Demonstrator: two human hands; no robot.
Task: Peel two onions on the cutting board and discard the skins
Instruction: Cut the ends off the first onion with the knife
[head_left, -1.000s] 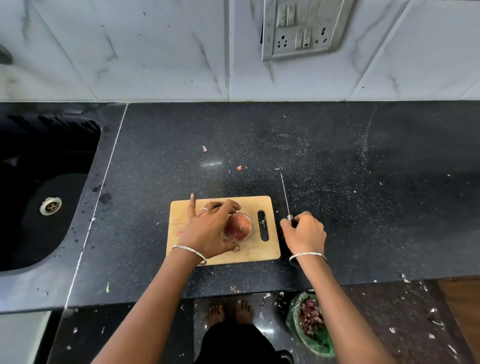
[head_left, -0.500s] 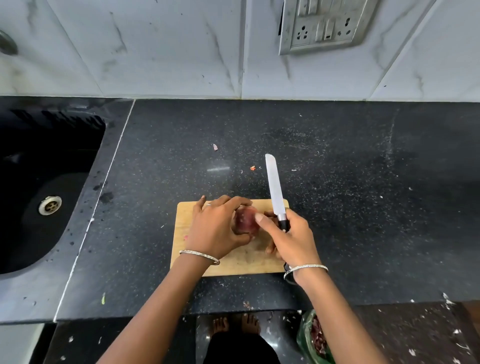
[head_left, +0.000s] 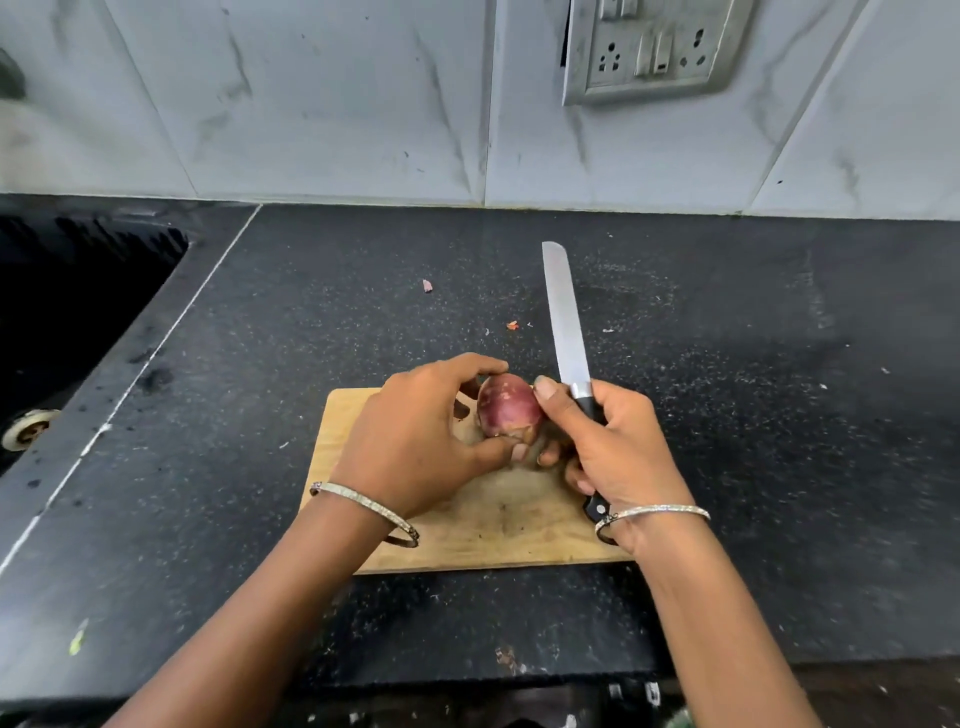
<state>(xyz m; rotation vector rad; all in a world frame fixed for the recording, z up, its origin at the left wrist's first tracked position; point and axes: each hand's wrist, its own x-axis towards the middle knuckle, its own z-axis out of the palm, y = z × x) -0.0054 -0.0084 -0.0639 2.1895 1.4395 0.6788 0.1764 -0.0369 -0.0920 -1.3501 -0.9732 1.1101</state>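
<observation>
Head view: left hand (head_left: 415, 436) fingers curled round red onion (head_left: 508, 408), held over cutting board (head_left: 493, 525) on black worktop (head_left: 753, 374). Right hand (head_left: 615, 441) grips knife (head_left: 565, 322) handle, blade pointing away toward wall, thumb pressing onion's right side.

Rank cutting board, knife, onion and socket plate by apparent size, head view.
1. cutting board
2-3. knife and socket plate: unsure; knife longer but thin, plate cropped and farther away.
4. onion

Black speckled worktop (head_left: 727, 364); dark sink (head_left: 78, 291) at left, drain (head_left: 28, 428) visible; socket panel (head_left: 654, 47) on marble-tiled wall (head_left: 311, 104)
</observation>
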